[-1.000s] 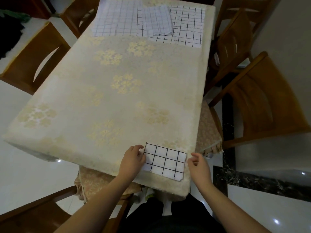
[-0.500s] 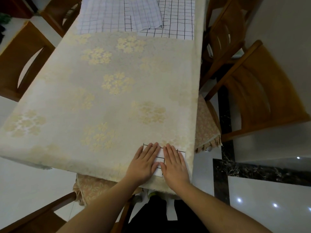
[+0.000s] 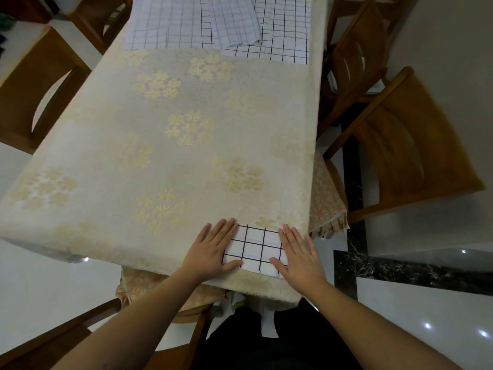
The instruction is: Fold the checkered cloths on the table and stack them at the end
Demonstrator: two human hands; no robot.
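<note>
A small folded white cloth (image 3: 254, 248) with a black grid lies at the near right corner of the table (image 3: 186, 129). My left hand (image 3: 212, 249) lies flat with straight fingers on its left edge. My right hand (image 3: 298, 253) lies flat on its right edge. At the far end of the table several unfolded checkered cloths overlap: a fine-checked one (image 3: 165, 22) on the left, a smaller one (image 3: 234, 21) in the middle, and a bold black-grid one (image 3: 288, 30) on the right.
A cream tablecloth with gold flower patterns covers the table. Wooden chairs stand around it: one at the left (image 3: 34, 89), two at the right (image 3: 410, 150), one at the far left (image 3: 98, 20). The floor is glossy white tile with a dark marble strip (image 3: 354, 188).
My hands first held the folded cloth's sides, then pressed together on its middle, and now have slid apart to its left and right edges. The camera view has shifted closer.
</note>
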